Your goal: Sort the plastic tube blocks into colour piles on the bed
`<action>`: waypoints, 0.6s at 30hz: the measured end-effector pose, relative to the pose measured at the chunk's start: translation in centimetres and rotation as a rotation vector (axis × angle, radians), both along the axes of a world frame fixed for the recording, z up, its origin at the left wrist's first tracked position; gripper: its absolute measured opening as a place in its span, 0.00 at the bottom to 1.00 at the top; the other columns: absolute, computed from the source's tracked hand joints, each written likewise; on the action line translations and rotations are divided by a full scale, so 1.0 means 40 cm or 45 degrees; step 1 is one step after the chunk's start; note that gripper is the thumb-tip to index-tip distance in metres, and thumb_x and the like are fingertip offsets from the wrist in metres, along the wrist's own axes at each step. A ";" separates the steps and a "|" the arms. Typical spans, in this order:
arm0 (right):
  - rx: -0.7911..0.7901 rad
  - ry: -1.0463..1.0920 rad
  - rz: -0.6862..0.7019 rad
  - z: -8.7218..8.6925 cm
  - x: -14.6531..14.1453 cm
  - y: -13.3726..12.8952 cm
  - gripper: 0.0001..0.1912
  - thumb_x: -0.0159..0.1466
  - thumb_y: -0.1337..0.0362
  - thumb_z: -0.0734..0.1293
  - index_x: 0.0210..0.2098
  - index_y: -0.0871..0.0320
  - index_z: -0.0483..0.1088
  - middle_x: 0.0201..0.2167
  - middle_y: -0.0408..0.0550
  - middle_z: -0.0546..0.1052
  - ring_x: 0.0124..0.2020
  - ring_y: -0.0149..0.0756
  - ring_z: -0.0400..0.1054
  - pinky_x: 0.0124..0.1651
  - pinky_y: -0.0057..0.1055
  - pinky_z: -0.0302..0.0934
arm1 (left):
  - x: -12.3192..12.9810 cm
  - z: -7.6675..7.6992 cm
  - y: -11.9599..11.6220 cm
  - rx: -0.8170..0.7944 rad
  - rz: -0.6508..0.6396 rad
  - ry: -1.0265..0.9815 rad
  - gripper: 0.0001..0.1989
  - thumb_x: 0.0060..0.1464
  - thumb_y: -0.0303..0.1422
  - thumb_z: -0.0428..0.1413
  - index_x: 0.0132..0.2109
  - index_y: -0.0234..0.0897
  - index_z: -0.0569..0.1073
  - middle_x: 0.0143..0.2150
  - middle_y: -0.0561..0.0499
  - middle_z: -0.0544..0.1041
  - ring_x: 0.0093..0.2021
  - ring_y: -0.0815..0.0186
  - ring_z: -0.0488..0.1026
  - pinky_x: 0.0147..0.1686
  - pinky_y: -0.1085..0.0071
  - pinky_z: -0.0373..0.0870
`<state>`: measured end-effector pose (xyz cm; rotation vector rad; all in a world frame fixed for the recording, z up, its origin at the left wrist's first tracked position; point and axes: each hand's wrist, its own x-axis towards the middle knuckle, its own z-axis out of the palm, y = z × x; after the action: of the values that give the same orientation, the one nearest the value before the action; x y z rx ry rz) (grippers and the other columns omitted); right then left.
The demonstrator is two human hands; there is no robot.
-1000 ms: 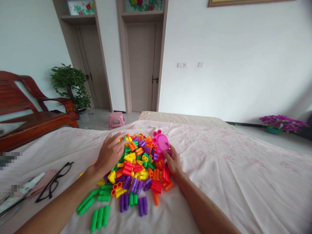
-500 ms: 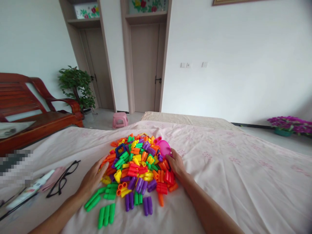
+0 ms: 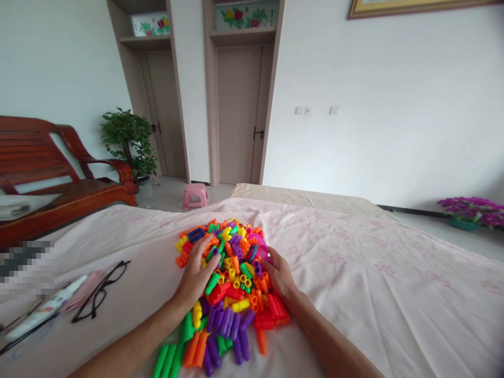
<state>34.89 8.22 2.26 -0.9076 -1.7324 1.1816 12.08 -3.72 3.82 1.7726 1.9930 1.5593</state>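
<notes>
A heap of bright plastic building pieces (image 3: 236, 278) in red, orange, yellow, green and purple lies on the bedspread. My left hand (image 3: 197, 270) rests on the heap's left side with its fingers apart, touching the pieces. On the right edge of the heap, my right hand (image 3: 280, 275) curves against the pieces, its fingertips partly hidden; I see nothing gripped in it. A round pink piece (image 3: 258, 245) sits beside its fingers. Green three-tube pieces (image 3: 168, 361) and an orange piece (image 3: 195, 349) lie at the near side of the heap.
Black-framed glasses (image 3: 100, 291), a pink cloth (image 3: 84, 289) and a white tube (image 3: 47, 310) lie on the left of the pale bedspread (image 3: 374, 304). Beyond stand a wooden bench (image 3: 63, 173), a pink stool (image 3: 195, 195) and a potted plant (image 3: 128, 139).
My left hand has moved rightward onto the heap, pushing its left side inward. Pieces at the near edge have shifted and bunched together. My right hand stays at the right edge.
</notes>
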 end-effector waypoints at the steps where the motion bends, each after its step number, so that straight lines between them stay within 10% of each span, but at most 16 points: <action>1: -0.002 0.004 0.003 0.001 -0.001 -0.003 0.21 0.58 0.58 0.64 0.50 0.55 0.73 0.31 0.45 0.80 0.34 0.41 0.74 0.36 0.33 0.68 | 0.016 0.013 0.014 -0.002 -0.005 -0.055 0.25 0.63 0.41 0.50 0.65 0.48 0.61 0.67 0.44 0.63 0.68 0.55 0.59 0.66 0.48 0.57; 7: 0.152 -0.082 -0.015 0.007 0.013 -0.006 0.23 0.63 0.57 0.63 0.57 0.54 0.68 0.36 0.45 0.81 0.35 0.42 0.74 0.38 0.34 0.68 | 0.078 0.115 0.073 -0.049 -0.146 -0.220 0.24 0.61 0.39 0.53 0.63 0.42 0.68 0.69 0.43 0.60 0.72 0.54 0.50 0.68 0.50 0.51; 12: 0.517 -0.178 -0.102 0.013 0.029 -0.007 0.24 0.66 0.58 0.62 0.61 0.52 0.65 0.48 0.49 0.79 0.48 0.46 0.73 0.52 0.38 0.64 | 0.031 0.172 0.079 -0.079 -0.408 -0.353 0.17 0.59 0.39 0.54 0.51 0.39 0.78 0.65 0.43 0.69 0.66 0.54 0.63 0.63 0.56 0.63; 18: 0.317 -0.122 -0.348 -0.007 0.033 0.058 0.26 0.65 0.55 0.61 0.60 0.57 0.65 0.38 0.49 0.80 0.38 0.42 0.72 0.42 0.34 0.65 | -0.163 0.100 0.101 0.051 0.078 -0.293 0.21 0.59 0.44 0.50 0.49 0.34 0.76 0.54 0.42 0.78 0.56 0.57 0.73 0.60 0.60 0.65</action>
<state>36.19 10.53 1.97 -1.0218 -1.7198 0.7378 5.57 0.32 7.81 1.4787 1.9362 1.7428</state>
